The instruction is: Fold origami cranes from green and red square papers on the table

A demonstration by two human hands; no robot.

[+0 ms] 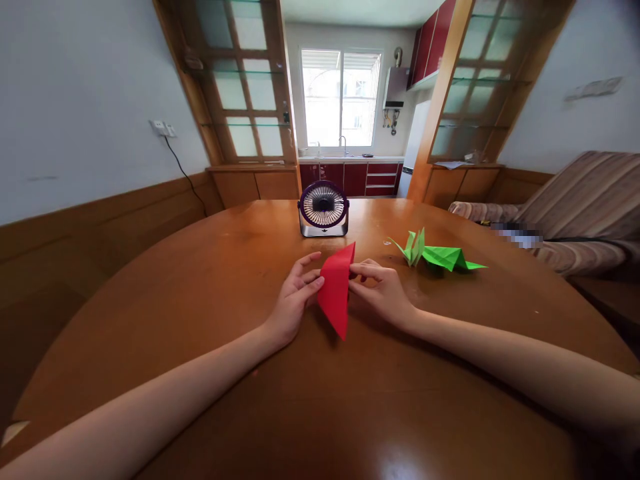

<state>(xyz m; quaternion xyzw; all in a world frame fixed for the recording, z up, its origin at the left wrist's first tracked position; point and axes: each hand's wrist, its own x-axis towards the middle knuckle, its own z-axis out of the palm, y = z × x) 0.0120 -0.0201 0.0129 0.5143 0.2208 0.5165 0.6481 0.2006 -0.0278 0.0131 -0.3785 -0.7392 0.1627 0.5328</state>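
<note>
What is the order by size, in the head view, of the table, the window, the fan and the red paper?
1. Table
2. Window
3. Fan and red paper, unranked: they look similar, and the paper is nearer the camera.

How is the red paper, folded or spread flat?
Folded, it seems: the red paper makes a bowed, pointed shape between the left hand and right hand. How many layers, I cannot tell.
</note>
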